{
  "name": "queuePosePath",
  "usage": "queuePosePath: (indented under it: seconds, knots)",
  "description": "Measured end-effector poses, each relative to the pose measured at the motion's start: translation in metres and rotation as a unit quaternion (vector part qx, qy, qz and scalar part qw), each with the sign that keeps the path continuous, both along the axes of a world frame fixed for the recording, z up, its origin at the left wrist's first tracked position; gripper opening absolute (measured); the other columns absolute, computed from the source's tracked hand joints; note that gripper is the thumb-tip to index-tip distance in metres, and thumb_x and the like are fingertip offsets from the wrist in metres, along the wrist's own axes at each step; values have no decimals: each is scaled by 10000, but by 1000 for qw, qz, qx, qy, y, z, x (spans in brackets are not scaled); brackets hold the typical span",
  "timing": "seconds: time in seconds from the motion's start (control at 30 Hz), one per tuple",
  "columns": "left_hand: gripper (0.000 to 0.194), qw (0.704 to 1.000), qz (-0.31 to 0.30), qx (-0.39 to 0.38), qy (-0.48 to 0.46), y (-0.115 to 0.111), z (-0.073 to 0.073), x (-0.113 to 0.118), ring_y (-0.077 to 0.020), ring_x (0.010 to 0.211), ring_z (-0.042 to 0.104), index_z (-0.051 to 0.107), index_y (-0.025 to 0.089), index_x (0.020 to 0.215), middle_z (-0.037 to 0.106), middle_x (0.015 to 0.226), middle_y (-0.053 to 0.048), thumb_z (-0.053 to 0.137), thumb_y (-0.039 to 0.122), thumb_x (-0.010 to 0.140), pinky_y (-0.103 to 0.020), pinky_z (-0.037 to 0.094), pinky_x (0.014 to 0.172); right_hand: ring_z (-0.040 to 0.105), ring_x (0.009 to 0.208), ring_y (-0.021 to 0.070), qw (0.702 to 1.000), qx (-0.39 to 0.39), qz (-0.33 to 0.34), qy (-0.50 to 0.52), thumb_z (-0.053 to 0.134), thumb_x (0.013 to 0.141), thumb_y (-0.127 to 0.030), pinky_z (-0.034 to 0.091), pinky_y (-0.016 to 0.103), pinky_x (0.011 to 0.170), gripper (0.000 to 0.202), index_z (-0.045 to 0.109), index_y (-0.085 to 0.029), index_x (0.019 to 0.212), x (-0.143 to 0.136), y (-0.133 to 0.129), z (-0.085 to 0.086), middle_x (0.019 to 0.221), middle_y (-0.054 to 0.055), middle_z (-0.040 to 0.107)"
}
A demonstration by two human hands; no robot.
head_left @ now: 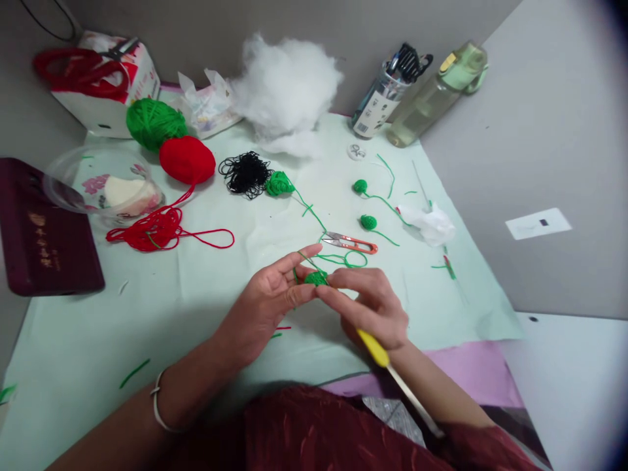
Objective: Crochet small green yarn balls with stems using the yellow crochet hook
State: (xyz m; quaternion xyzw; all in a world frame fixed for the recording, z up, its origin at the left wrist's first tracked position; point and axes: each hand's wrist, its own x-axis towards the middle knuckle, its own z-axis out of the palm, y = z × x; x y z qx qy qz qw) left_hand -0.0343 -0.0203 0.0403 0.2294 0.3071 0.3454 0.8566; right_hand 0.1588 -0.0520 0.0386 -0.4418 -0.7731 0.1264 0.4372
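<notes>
My left hand (275, 291) pinches a small green crochet piece (316, 279) between thumb and fingers, with green yarn looped over its raised index finger. In my right hand (373, 304) is a crochet hook (375, 348) with a yellow grip and a pale shaft pointing back toward my forearm. Its tip meets the crochet piece, though my fingers partly hide it. Just beyond my hands lie orange-handled thread snips (350, 242). Green yarn runs past them from a small green yarn ball (280, 184). Two finished-looking green crochet balls (368, 222) rest to the right, trailing yarn tails.
Along the back stand a tissue box (108, 98) with red scissors (83, 72), white stuffing (289, 82), a pen holder (377, 98) and a water bottle (434, 95). Red yarn (187, 159), black yarn (246, 174), a clear bowl (101, 183) and a maroon case (46, 235) lie left.
</notes>
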Motion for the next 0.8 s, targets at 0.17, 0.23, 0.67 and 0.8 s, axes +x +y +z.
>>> queuePosePath:
  seconds: [0.17, 0.23, 0.67, 0.8]
  knots:
    - [688, 1000, -4, 5, -4, 8, -4, -7, -134, 979, 612, 725, 260, 1375, 637, 1000, 1, 961, 245, 729, -249, 479, 921, 786, 895, 216, 992, 28, 11, 120, 630, 1025, -167, 647, 364, 735, 321, 780, -335, 1254, -8, 7, 5, 1004, 37, 823]
    - [667, 999, -5, 38, 16, 10, -4, -10, -122, 963, 605, 726, 278, 1374, 627, 1021, 6, 950, 236, 748, -240, 482, 900, 790, 887, 227, 987, -8, 11, 159, 654, 1015, -174, 646, 388, 770, 274, 805, -315, 1195, -8, 7, 9, 956, 37, 834]
    - [620, 988, -3, 145, 44, 8, -5, -12, -166, 1035, 674, 614, 251, 1488, 686, 1072, -20, 817, 251, 903, -302, 520, 969, 708, 681, 158, 871, -305, 82, 377, 764, 965, -338, 590, 323, 654, 106, 836, -259, 963, -3, 20, 14, 831, 19, 777]
    - [663, 990, -4, 140, 25, 7, -9, -9, -189, 1034, 703, 564, 219, 1526, 716, 1079, -40, 809, 270, 912, -334, 529, 993, 712, 812, 196, 955, -140, 31, 260, 721, 991, -234, 578, 387, 794, 143, 848, -290, 1025, -6, 19, 11, 839, 18, 786]
